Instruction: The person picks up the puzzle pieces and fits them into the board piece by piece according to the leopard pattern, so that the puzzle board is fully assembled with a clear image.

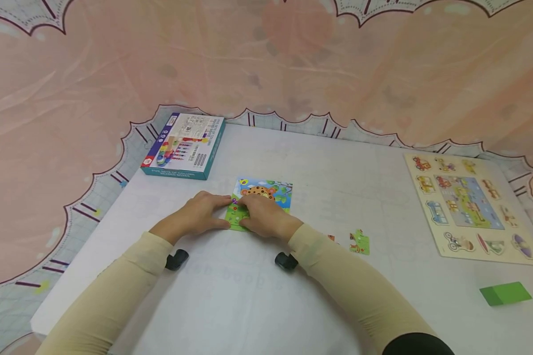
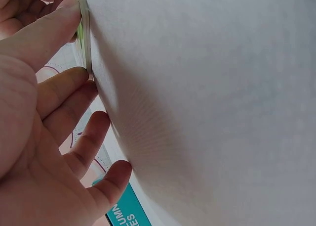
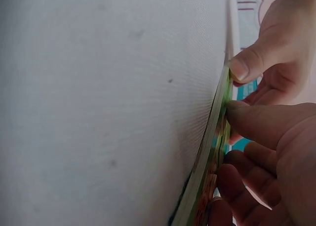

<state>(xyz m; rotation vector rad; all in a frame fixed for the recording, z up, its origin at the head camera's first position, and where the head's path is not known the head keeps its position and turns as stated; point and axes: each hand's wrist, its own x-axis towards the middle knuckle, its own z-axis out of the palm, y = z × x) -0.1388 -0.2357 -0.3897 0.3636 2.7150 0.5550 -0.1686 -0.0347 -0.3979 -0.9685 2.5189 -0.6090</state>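
Note:
A small jigsaw puzzle with a spotted animal's head, blue sky and green grass lies flat on the white table. My left hand is at its left edge, with thumb and fingertips touching the border; in the left wrist view the left hand's fingers are spread and nearly straight. The right hand lies over the puzzle's middle, covering part of the picture. In the right wrist view, the right thumb presses the puzzle's green surface, and the bent fingers touch it further along.
Right of the puzzle lies a loose green puzzle piece; another piece is partly hidden by the right sleeve. A boxed set sits at back left. A pegged picture board and a green block are on the right.

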